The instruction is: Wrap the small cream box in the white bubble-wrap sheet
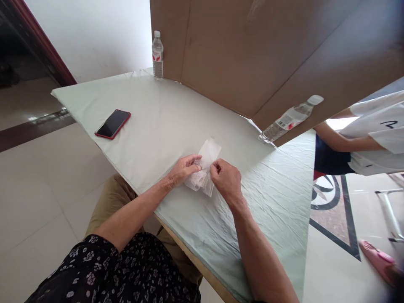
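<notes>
Near the middle of the table lies a crumpled, translucent white plastic wrapping [198, 182], with a flat, paler flap [210, 152] standing up at its far end. Thumb and fingers of my left hand [184, 169] are closed on the left side of the wrapping. At its right edge, my right hand [226, 179] is closed in a pinch, fingertips together on the plastic. What the wrapping contains, if anything, I cannot make out.
A red-cased phone [112, 124] lies at the table's left edge. Water bottles, one upright [157, 57] and one appearing tilted [288, 120], stand by a tall cardboard panel [240, 54]. Pale cloth [268, 202] covers the table. Another person [372, 134] is beyond it at right.
</notes>
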Motion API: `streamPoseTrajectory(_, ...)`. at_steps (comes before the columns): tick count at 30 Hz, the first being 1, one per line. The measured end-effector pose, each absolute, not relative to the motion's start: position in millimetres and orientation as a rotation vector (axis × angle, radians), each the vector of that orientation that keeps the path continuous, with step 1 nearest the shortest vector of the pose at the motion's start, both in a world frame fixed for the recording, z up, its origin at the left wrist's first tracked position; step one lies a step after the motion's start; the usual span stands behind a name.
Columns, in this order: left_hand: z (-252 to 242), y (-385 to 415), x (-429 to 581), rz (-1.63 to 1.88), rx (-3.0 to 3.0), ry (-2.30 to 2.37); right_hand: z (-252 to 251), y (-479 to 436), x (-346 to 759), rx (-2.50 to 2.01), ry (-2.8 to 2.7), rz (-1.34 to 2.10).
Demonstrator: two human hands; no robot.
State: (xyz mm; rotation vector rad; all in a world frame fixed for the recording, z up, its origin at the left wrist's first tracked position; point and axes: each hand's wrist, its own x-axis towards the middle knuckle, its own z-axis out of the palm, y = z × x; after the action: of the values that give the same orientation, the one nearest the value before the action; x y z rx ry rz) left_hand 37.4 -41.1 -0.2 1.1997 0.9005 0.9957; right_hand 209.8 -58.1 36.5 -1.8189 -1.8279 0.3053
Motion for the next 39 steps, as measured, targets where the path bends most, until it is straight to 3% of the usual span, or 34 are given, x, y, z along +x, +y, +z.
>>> streamPoseTrajectory(8,-5.4,-41.1,43.5,1.131,1.680,1.302,22.0,-48.8,237.0,-1.401,-1.357,0.976)
streamPoseTrajectory(17,-1.9,-34.1,31.5,1.179,1.329,1.323,7.4,-40.4,254.8,-1.474,-1.228,0.831)
streamPoseTrajectory(23,-6.1,-27.5,21.4,1.211,1.623,1.843,-11.4,-31.2,273.9,-1.629,-1.167,0.735)
streamPoseTrajectory(27,-8.6,-27.7,19.8,1.089,1.739,1.978,-0.1,-34.8,265.6,-1.567,-1.214,0.423)
streamPoseTrajectory(33,1.8,-40.4,26.8,1.375,2.037,1.659,27.9,-52.0,240.7,-1.430,-1.383,0.303)
streamPoseTrajectory(39,3.0,-46.4,30.3,1.157,2.271,1.295,19.9,-50.1,240.2,-1.479,-1.571,0.578)
